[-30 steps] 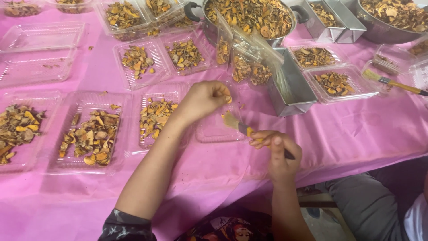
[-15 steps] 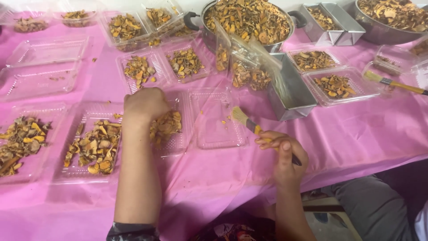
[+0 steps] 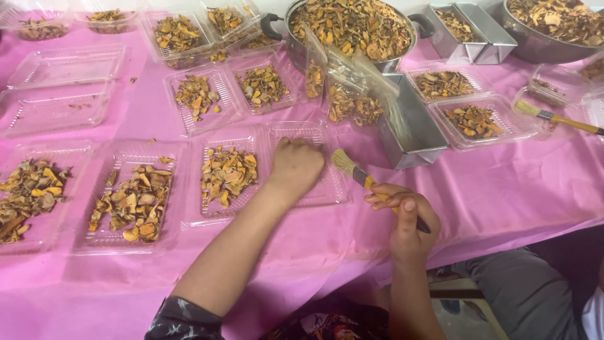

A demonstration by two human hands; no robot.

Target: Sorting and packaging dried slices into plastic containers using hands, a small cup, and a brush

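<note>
Brush (image 3: 356,173) is in my right hand (image 3: 404,217), above the pink tablecloth (image 3: 503,182) near the table edge. My fingers (image 3: 385,200) are wrapped and pressed around its handle, and the pale bristles point up and to the left, toward the empty clear tray (image 3: 318,189). This tray lies just in front of me, and my left hand (image 3: 296,167) rests on it as a loose fist. I cannot tell if this fist holds something, because I see only the back of the hand.

Just beside the empty tray, on the left, is the joined half of the same clear container (image 3: 228,177), with yellow-brown dried slices inside. More to the left are two other clear trays (image 3: 132,200) with the same kind of slices. Behind my left hand stand smaller filled trays (image 3: 261,87), and behind them a big metal pot (image 3: 350,28) heaped with the dried pieces. An empty metal loaf tin (image 3: 412,135) stands to the right of my left hand, near the brush tip. A second brush (image 3: 553,116) lies far right on the cloth, well apart from my hands.
</note>
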